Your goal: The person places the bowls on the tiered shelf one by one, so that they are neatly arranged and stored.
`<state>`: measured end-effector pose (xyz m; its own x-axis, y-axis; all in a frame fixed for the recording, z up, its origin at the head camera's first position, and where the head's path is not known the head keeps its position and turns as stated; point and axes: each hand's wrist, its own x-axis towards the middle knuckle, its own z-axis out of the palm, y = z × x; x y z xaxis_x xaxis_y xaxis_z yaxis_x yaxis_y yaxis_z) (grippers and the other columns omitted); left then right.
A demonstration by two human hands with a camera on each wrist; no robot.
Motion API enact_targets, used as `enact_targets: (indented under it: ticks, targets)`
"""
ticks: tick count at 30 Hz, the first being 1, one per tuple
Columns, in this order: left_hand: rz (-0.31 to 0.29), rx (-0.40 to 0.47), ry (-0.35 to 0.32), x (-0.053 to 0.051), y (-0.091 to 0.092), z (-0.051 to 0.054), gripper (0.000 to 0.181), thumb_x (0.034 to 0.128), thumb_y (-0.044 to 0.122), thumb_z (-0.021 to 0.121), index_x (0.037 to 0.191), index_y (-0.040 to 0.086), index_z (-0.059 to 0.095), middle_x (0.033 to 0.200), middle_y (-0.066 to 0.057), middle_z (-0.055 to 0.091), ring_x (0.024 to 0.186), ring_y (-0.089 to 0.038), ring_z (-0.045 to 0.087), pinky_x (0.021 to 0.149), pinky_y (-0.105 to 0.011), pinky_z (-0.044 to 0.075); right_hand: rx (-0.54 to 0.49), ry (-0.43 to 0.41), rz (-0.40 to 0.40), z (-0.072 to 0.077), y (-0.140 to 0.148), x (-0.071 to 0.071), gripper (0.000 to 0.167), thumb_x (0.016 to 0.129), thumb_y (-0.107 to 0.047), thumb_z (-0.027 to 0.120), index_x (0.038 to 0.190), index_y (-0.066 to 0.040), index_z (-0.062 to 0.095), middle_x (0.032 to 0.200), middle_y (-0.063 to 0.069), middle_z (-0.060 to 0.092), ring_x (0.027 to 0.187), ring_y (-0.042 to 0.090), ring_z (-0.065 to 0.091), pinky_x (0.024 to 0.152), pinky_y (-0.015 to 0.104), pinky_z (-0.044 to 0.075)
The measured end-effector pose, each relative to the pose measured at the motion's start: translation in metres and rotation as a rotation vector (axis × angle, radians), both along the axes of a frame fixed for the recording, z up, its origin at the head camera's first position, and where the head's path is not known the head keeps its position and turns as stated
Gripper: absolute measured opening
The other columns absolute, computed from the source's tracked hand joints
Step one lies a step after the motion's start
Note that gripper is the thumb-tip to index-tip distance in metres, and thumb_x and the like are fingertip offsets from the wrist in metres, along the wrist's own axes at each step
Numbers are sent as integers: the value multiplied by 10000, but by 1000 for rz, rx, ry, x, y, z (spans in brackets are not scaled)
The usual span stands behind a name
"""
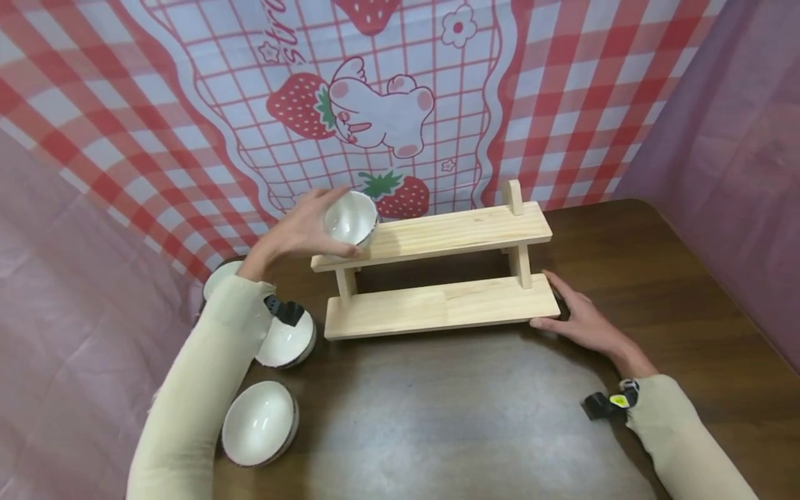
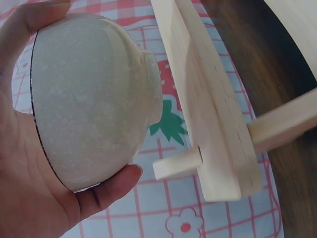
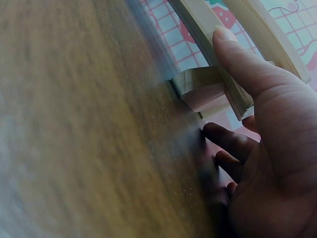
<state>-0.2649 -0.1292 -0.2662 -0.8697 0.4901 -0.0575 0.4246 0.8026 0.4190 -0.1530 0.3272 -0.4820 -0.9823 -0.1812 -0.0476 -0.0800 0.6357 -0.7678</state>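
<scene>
The left hand [image 1: 300,226] grips a white bowl [image 1: 351,221] by its sides, at the left end of the upper board of a pale wooden two-tier rack [image 1: 450,232]. In the left wrist view, thumb and fingers curl round the bowl [image 2: 89,99], beside the rack's end [image 2: 218,163]; a gap shows between bowl and wood. The right hand [image 1: 581,319] holds the right end of the lower board [image 1: 437,305]. In the right wrist view, that hand's [image 3: 282,124] thumb lies on the board's edge [image 3: 203,29], with the other fingers bent beneath or behind it.
Several white bowls stand at the left of the brown table [image 1: 437,410]: one in front [image 1: 261,423], one by the left wrist [image 1: 287,340], another partly hidden behind the sleeve [image 1: 220,278]. A red checked cloth [image 1: 562,104] hangs behind the rack, with pink cloth [image 1: 719,139] at the sides.
</scene>
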Motion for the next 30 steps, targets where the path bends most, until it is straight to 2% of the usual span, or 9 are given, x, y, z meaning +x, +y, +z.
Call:
enact_targets:
  ticks: [4,12,18,25,30]
  targets:
    - [-13,1,-5,-1,11,2,1171,641,445,863,1604,215,237,1546,-211,332,1233,-352,491,947,-558,537,1,-6,-1,-2,0,0,1044,866,-360,777,1622,-120,98,1635,281,215,1482,518,225,1115,726,242]
    - [-37,10,7,-4,35,4,1191,621,465,877,1600,212,249,1537,-199,353,1262,-352,487,950,-540,544,10,7,-12,-2,0,0,1053,852,-366,790,1620,-119,115,1620,289,247,1469,515,255,1114,717,258]
    - [-33,58,-20,-7,57,4,1202,600,434,893,1601,252,251,1517,-156,375,1238,-314,493,944,-499,549,9,2,-18,-2,0,-1,1058,849,-374,791,1620,-119,113,1620,288,249,1470,512,256,1118,716,253]
    - [-50,63,-51,-10,76,6,1198,601,445,893,1598,257,254,1581,-146,310,1283,-325,477,977,-520,534,-3,0,-13,-3,0,-1,1056,849,-367,793,1618,-112,116,1623,281,247,1474,505,256,1117,717,254]
    - [-71,84,-55,-13,88,6,1181,609,430,896,1592,232,273,1521,-150,365,1248,-314,490,967,-499,540,-10,3,-17,-3,0,1,1051,849,-360,792,1618,-117,118,1615,291,256,1467,506,263,1114,716,257]
